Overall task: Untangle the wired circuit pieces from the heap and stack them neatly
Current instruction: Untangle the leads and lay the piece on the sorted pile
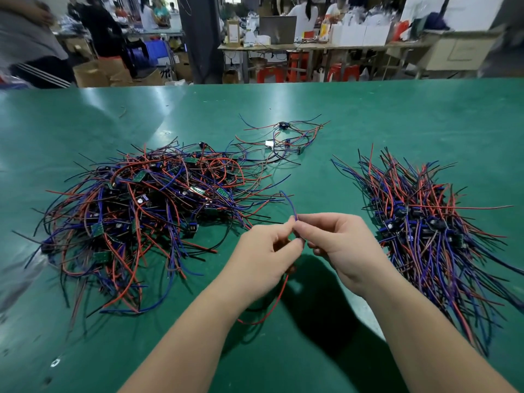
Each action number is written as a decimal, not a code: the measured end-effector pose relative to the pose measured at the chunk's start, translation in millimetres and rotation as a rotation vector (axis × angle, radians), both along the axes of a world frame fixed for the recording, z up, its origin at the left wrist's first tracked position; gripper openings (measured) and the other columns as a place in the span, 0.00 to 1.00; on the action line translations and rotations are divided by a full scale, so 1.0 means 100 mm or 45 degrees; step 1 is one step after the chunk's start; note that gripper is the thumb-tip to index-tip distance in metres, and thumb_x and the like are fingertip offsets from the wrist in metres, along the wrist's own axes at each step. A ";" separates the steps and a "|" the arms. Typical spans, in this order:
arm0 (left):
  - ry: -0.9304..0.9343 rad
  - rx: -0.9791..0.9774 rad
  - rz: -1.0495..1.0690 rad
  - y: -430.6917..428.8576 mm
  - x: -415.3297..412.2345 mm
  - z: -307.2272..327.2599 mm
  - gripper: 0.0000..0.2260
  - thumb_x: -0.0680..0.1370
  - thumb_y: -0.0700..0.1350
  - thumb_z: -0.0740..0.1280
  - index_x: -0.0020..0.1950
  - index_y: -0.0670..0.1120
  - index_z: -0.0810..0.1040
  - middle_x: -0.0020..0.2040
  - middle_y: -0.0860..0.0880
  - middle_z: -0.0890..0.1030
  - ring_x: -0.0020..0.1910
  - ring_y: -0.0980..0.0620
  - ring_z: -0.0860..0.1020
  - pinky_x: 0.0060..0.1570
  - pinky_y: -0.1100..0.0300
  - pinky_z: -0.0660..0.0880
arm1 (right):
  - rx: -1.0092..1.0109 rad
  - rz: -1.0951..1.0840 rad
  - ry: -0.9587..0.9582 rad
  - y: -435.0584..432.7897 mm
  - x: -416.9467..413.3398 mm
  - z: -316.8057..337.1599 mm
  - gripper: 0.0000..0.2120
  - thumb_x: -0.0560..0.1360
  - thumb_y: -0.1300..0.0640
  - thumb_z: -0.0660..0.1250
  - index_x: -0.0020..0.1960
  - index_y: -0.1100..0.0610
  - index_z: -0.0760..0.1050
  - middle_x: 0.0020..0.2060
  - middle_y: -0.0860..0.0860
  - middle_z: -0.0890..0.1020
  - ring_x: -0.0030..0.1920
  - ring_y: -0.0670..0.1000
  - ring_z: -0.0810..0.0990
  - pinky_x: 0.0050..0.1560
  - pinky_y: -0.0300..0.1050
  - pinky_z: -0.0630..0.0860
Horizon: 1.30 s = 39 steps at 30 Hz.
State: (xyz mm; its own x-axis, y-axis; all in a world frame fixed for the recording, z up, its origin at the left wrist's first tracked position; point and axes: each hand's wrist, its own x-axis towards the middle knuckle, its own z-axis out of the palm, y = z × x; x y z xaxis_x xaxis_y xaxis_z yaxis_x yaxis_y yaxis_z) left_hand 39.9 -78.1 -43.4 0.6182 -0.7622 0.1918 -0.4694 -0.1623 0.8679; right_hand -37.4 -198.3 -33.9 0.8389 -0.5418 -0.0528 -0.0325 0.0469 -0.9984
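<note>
A big tangled heap of small circuit boards with red, blue and black wires lies on the left of the green table. On the right lies a tidier stack of the same pieces, wires fanned out. Both hands meet over the table's middle, raised above it. My left hand and my right hand pinch one wired piece between fingertips. Its blue wire sticks up from the fingers and its red wire hangs down in a loop. The piece's board is hidden in my fingers.
A small loose group of wired pieces lies further back in the middle. Beyond the table's far edge are people, cardboard boxes, red stools and work benches. A bit of clear plastic lies at the left edge.
</note>
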 end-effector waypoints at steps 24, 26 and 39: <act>0.358 0.278 -0.404 0.14 0.03 0.09 0.05 0.77 0.39 0.68 0.50 0.45 0.82 0.35 0.52 0.80 0.35 0.58 0.79 0.40 0.67 0.73 | 0.678 -0.351 -0.274 -0.61 -0.22 0.24 0.08 0.73 0.71 0.64 0.43 0.59 0.77 0.29 0.51 0.80 0.29 0.48 0.81 0.31 0.34 0.77; 0.348 0.301 -0.384 0.15 0.05 0.10 0.05 0.77 0.39 0.68 0.50 0.45 0.82 0.35 0.52 0.80 0.34 0.59 0.79 0.40 0.66 0.73 | 0.682 -0.302 -0.230 -0.63 -0.23 0.24 0.08 0.74 0.71 0.63 0.45 0.61 0.78 0.30 0.51 0.80 0.30 0.46 0.82 0.32 0.32 0.77; 0.257 0.292 -0.258 0.20 0.17 0.12 0.06 0.76 0.39 0.69 0.44 0.50 0.80 0.35 0.50 0.81 0.35 0.57 0.79 0.41 0.63 0.74 | 0.600 -0.346 -0.205 -0.59 -0.23 0.28 0.05 0.72 0.69 0.66 0.39 0.63 0.74 0.26 0.54 0.80 0.29 0.52 0.83 0.28 0.35 0.78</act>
State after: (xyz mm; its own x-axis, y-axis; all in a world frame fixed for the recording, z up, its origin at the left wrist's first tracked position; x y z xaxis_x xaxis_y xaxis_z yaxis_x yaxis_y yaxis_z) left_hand 56.6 -58.5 -31.5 0.4580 -0.8823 -0.1086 -0.3352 -0.2845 0.8981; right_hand -60.2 -257.1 -5.8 0.6900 -0.6882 -0.2242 0.1938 0.4742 -0.8588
